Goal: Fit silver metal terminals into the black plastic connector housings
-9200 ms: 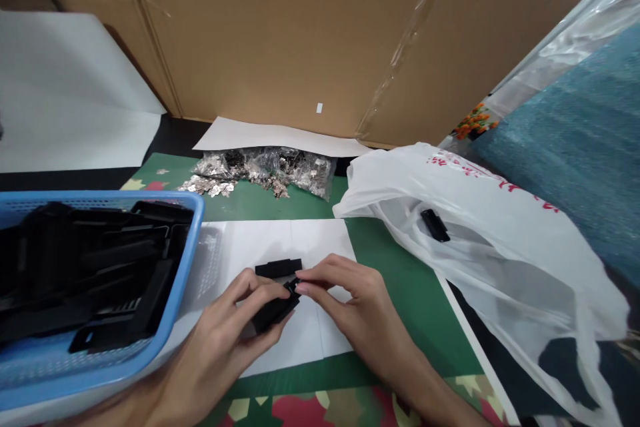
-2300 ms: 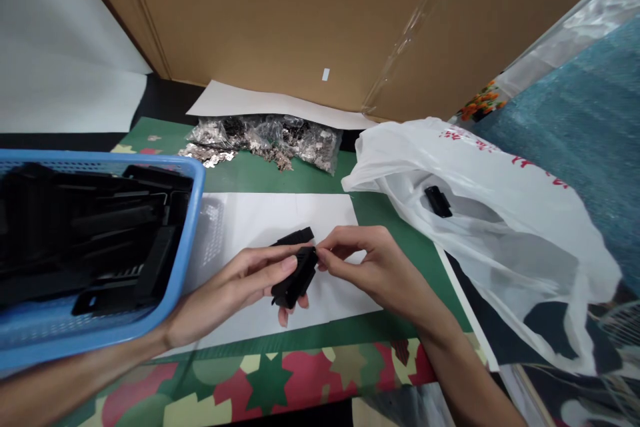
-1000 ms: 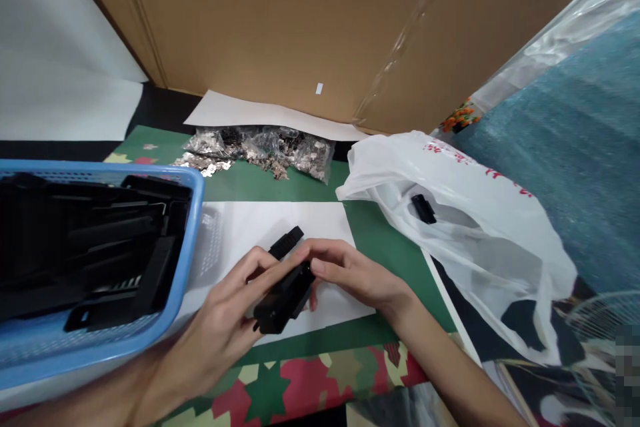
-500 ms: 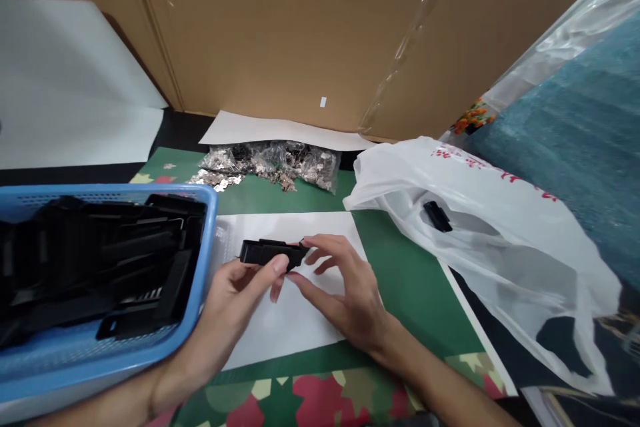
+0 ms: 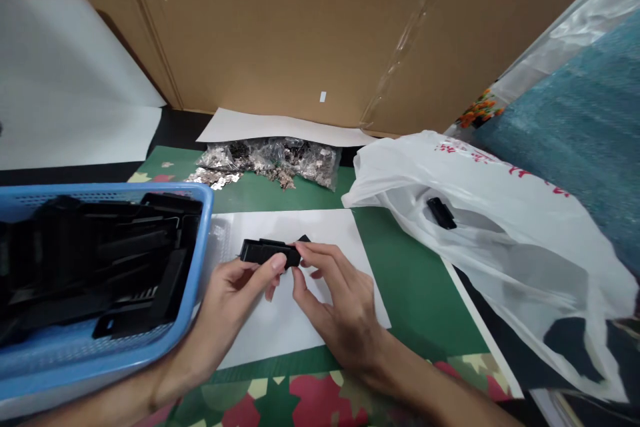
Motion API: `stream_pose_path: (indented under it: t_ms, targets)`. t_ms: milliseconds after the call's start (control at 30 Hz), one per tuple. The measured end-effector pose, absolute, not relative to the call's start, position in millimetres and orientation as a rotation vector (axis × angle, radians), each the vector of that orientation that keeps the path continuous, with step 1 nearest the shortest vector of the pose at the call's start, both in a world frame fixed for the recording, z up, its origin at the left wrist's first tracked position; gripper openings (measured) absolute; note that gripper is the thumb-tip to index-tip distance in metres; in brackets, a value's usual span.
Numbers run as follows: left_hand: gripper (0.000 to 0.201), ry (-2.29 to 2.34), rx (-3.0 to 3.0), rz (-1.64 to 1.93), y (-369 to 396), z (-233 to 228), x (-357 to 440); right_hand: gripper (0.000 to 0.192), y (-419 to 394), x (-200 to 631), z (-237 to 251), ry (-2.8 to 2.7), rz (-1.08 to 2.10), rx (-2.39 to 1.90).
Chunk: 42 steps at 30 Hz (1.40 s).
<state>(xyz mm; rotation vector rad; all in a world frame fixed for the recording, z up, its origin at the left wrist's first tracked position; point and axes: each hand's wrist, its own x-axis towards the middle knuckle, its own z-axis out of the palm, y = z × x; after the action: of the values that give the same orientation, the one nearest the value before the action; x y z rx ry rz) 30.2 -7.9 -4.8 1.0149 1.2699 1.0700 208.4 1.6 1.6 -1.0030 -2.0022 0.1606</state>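
- Two hands over white paper (image 5: 310, 320): left hand (image 5: 227, 297) grips black part (image 5: 269, 251) above the sheet.
- Right hand (image 5: 333, 300) pinches part's right end.
- Blue basket (image 5: 197, 260) lies left.

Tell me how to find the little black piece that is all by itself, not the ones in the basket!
Look at the big white plastic bag on the right of the green table. In its open mouth lies one small black piece. It lies alone there, away from the pile in the blue basket and the one in the hands.
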Motion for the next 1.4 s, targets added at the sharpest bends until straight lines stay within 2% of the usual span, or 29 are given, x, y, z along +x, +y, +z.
stream_pose_path:
  t_ms: [300,500,667,1000,1133,1233,1333,1400]
  targets:
    - [0.043,1.265,1.004,1.101,-7,-12,28,0.034,15,228,12,-2.126,0.393,-0.804]
    - [0.046,1.225,0.961,1.107,-7,-15,29,0.044,15,229,16,-2.102,0.533,-0.859]
    - [0.048,1.249,0.906,1.102,-7,-18,30,0.031,13,220,7,-2.048,0.45,-0.901]
    - [0.045,1.267,0.999,1.073,-9,-16,25,0.031,11,230,12,-2.218,0.237,-0.866]
    - [0.048,1.279,1.106,1.039,-10,-12,25,0.039,10,236,8,-2.219,0.201,-0.781]
    - [0.042,1.332,1.323,1.106,-10,-6,24,0.045,15,242,11,-2.113,0.478,-0.733]
    - [0.011,1.249,1.641,1.25,-12,-1,23,0.053,23,249,21,-1.913,1.015,-0.804]
    - [0.03,1.155,1.804,1.258,-16,0,21,0.05,27,253,28,-1.834,1.285,-0.869]
